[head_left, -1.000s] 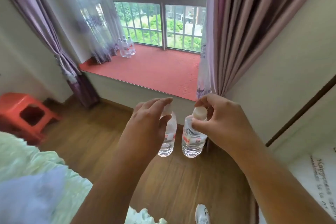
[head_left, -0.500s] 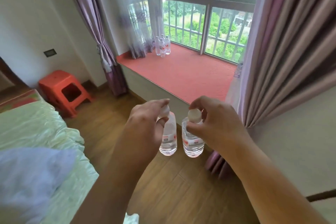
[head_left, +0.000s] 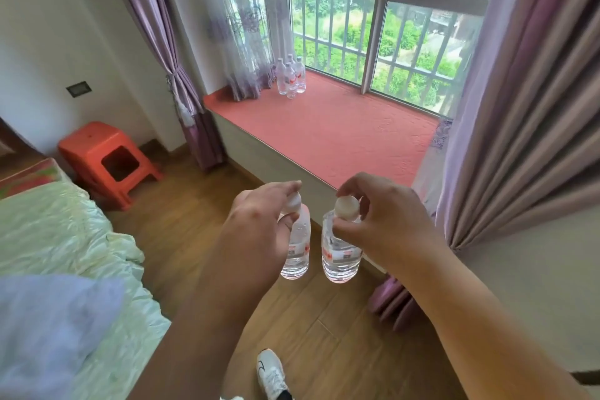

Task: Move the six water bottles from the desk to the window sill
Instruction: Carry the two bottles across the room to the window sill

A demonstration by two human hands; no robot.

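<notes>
My left hand (head_left: 256,230) pinches the white cap of a clear water bottle (head_left: 297,252) that hangs upright over the wooden floor. Beside it, my right hand (head_left: 380,221) grips the neck of a second water bottle (head_left: 339,258) just under its cap. Both bottles carry red-and-white labels and hang a little short of the red window sill (head_left: 328,136). Several more water bottles (head_left: 290,78) stand close together at the sill's far left corner, by the glass.
A sheer curtain (head_left: 246,39) hangs beside the bottles on the sill, and heavy mauve curtains (head_left: 526,114) frame the window on the right. An orange plastic stool (head_left: 108,161) stands on the floor at left. A bed with pale green bedding (head_left: 61,247) fills the lower left. My white shoe (head_left: 271,373) is below.
The view has swung left and closer to the window sill, bringing the stool and bed into sight. Both hands keep the same hold on their bottles.
</notes>
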